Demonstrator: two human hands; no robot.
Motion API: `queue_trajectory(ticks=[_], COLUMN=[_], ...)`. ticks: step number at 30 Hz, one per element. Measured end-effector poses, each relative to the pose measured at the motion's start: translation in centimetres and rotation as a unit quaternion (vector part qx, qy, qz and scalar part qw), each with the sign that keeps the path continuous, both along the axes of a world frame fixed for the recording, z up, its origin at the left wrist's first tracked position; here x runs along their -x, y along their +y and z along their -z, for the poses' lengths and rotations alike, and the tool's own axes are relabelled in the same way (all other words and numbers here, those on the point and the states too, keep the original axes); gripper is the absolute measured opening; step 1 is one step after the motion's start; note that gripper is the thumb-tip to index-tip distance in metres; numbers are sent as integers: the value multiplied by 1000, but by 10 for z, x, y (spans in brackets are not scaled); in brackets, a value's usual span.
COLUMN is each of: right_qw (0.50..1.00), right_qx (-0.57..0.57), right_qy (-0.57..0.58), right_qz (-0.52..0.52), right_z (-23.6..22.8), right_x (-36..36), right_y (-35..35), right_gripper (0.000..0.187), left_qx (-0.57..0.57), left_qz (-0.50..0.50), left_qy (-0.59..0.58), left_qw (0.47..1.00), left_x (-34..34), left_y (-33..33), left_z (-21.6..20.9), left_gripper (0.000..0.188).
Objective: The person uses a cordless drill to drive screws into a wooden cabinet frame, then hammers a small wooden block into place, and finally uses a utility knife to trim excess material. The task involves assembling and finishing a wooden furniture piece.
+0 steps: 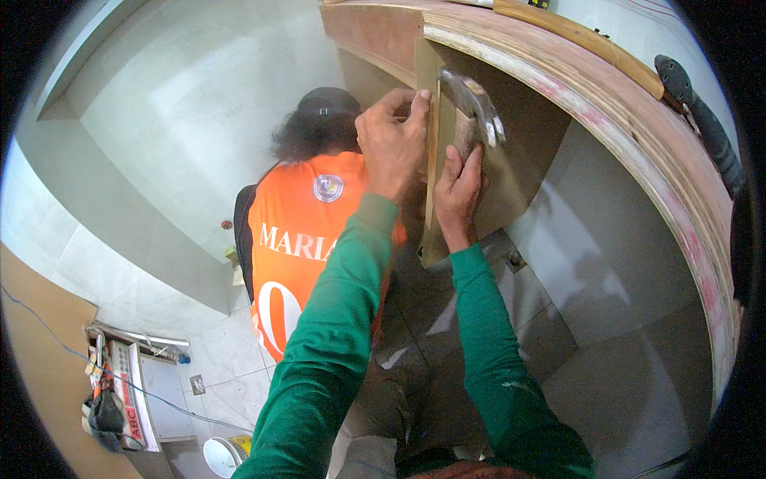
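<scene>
My right hand (463,188) is wrapped around the handle of a claw hammer (479,104), whose metal head is slightly blurred and lies close against an upright wooden panel (433,168). On the panel's other side my left hand (391,140) is closed, thumb and fingertips pinched at the panel's edge. Whatever sits between those fingertips is too small to make out. The panel stands under a plywood counter (638,112) with a thick layered edge. Both my arms reach forward in green sleeves.
A person in an orange shirt (311,215) and dark cap crouches just left of my left arm. Along the countertop lie a long wooden piece (578,44) and a black-handled tool (702,128). At lower left are a white bucket (222,457), a blue cord (159,393) and assorted items.
</scene>
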State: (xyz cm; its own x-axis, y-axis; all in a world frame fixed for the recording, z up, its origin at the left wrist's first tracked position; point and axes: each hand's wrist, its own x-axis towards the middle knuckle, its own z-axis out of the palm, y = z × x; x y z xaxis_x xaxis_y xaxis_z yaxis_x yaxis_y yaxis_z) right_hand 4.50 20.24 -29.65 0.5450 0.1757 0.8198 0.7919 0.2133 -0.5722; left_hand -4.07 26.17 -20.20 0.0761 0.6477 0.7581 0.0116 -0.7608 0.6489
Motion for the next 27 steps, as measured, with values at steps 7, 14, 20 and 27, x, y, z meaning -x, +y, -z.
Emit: queue_trajectory(ticks=[7,14,20,27], right_qw=[999,1000,999,998], right_qx=[-31,-20,1,-37], right_qy=[-2,-8,-2,-43], right_qz=[-44,-23,-45,-38], right_z=[-3,-6,-17,-26], right_x=[6,2,-4,-11], right_y=[-4,2,2,7], right_gripper=[35,37,34,32], left_qx=[-1,-3,21,27], left_qz=[-2,-5,17,18], left_qy=[6,15,-13,-20], left_qw=[1000,1000,1000,999], left_x=[2,1,-5,-9], left_y=[-4,1,7,6], left_z=[2,4,3,6], left_gripper=[31,31,30,30])
